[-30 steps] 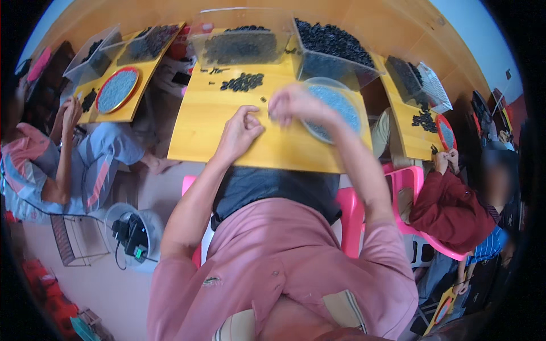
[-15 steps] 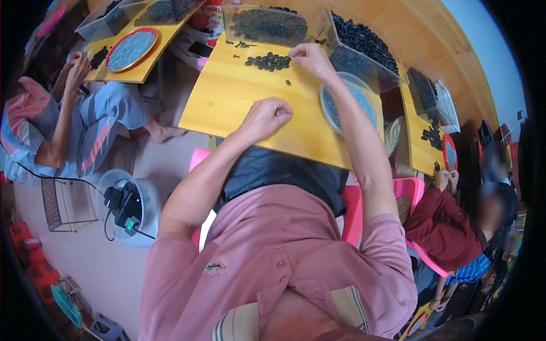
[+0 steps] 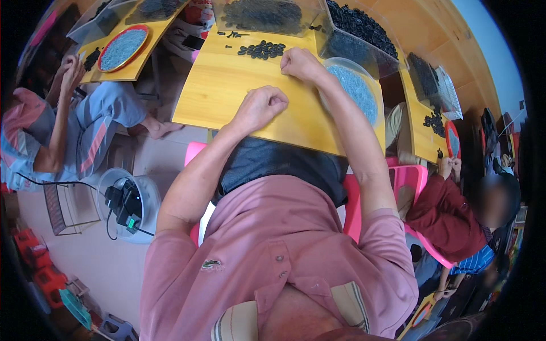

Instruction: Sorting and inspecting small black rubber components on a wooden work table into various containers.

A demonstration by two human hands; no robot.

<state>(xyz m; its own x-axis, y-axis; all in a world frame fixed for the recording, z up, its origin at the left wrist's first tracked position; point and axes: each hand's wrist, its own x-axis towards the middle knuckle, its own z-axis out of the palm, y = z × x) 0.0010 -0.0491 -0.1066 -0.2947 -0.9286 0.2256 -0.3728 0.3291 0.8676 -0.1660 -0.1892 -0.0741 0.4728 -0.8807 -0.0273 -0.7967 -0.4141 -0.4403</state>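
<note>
Black ovals are lying on the smooth bench; my right hand and left hand are looking curled, whether holding anything I can't tell.

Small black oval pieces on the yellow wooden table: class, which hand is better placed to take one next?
Probably the right hand, close beside the black oval pieces; the left hand is farther from them.
</note>
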